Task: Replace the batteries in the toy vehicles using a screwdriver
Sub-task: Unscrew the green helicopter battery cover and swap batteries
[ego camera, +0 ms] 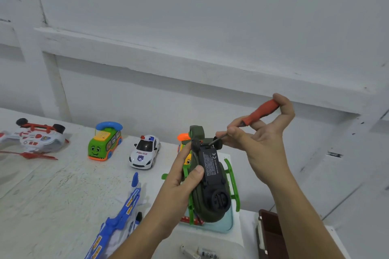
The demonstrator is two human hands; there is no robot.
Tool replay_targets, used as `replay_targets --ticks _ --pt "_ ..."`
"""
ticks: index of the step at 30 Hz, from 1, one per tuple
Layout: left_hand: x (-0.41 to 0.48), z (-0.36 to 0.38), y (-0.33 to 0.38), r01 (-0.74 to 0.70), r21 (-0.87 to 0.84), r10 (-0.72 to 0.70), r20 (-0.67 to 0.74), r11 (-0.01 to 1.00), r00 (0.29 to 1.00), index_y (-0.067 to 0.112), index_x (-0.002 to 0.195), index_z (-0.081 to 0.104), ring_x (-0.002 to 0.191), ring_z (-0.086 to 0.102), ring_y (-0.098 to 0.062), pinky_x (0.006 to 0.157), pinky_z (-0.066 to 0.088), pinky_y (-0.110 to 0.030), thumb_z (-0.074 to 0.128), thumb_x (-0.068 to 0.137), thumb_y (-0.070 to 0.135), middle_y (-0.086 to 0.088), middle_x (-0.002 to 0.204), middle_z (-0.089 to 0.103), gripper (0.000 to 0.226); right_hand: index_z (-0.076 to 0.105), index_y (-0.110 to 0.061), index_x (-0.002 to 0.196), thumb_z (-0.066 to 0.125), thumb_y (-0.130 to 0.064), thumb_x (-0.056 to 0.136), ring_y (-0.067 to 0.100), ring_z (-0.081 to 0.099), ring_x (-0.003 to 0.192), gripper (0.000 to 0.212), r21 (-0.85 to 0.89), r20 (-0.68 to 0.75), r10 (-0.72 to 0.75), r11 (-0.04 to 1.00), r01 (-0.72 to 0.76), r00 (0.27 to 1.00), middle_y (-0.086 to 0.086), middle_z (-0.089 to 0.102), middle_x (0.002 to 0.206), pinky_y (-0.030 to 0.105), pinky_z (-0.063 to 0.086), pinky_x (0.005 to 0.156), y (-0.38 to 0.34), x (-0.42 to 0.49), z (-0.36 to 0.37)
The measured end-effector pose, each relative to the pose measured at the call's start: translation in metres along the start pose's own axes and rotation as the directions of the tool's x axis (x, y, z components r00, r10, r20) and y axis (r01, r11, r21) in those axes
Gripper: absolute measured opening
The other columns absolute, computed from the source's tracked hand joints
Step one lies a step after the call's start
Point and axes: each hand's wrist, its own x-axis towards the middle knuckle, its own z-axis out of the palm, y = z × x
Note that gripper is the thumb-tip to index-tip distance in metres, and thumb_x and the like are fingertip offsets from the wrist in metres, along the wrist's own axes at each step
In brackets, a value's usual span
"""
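My left hand [179, 187] grips a dark green toy helicopter [210, 183], held upside down so its black underside and green skids face me. My right hand [259, 136] holds a screwdriver [259, 112] with an orange-red handle. The thin shaft slants down to the left, and its tip rests at the far end of the black battery cover. Several loose batteries [197, 252] lie on the table near the bottom edge.
On the white table stand a police car [145, 152], a green cartoon bus [105, 142], an upturned white and red helicopter [33, 139] and a blue and white toy plane [122, 214]. An orange toy [183, 136] peeks out behind the helicopter. A dark brown box [271, 233] sits at the right.
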Motion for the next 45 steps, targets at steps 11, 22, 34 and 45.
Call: replay_targets --ticks 11,22,34,45 --pt "0.004 -0.014 0.015 -0.042 0.079 0.043 -0.011 0.996 0.999 0.070 0.116 0.049 0.118 0.058 -0.001 0.097 0.052 -0.026 0.059 0.078 0.041 0.025 0.125 0.062 0.048 0.023 -0.056 0.112 0.054 0.020 0.086 0.021 0.070 0.064 0.087 -0.304 0.197 -0.256 0.902 0.308 0.946 -0.008 0.050 0.083 0.037 0.061 0.071 -0.005 -0.001 0.020" --pt "0.002 -0.021 0.017 -0.062 0.142 0.067 -0.026 0.988 0.997 0.071 0.114 0.051 0.126 0.051 0.000 0.106 0.047 -0.036 0.058 0.088 0.037 0.043 0.121 0.052 0.044 0.014 -0.052 0.131 0.054 0.015 0.090 0.042 0.070 0.067 0.088 -0.295 0.274 0.155 0.953 -0.071 0.949 0.020 0.054 0.088 0.042 0.060 0.068 -0.032 0.031 0.017" --pt "-0.007 -0.034 0.014 -0.009 0.120 0.010 -0.004 0.993 1.000 0.069 0.113 0.051 0.110 0.065 -0.008 0.088 0.055 -0.023 0.052 0.098 0.023 0.011 0.120 0.067 0.049 0.026 -0.061 0.126 0.071 -0.001 0.067 0.032 0.067 0.059 0.096 0.021 0.321 0.332 0.934 -0.357 0.887 0.008 0.062 0.074 0.051 0.059 0.076 -0.042 -0.033 0.003" --pt "-0.047 -0.030 0.006 -0.106 0.225 0.121 -0.053 0.969 0.991 0.053 0.123 0.050 0.105 0.067 -0.016 0.096 0.053 -0.043 0.060 0.088 0.037 0.008 0.109 0.070 0.041 0.025 -0.037 0.126 0.064 0.026 0.076 0.030 0.067 0.074 0.089 0.057 -0.231 -0.087 0.993 0.102 0.969 0.001 0.060 0.077 0.045 0.059 0.083 -0.002 -0.082 0.044"
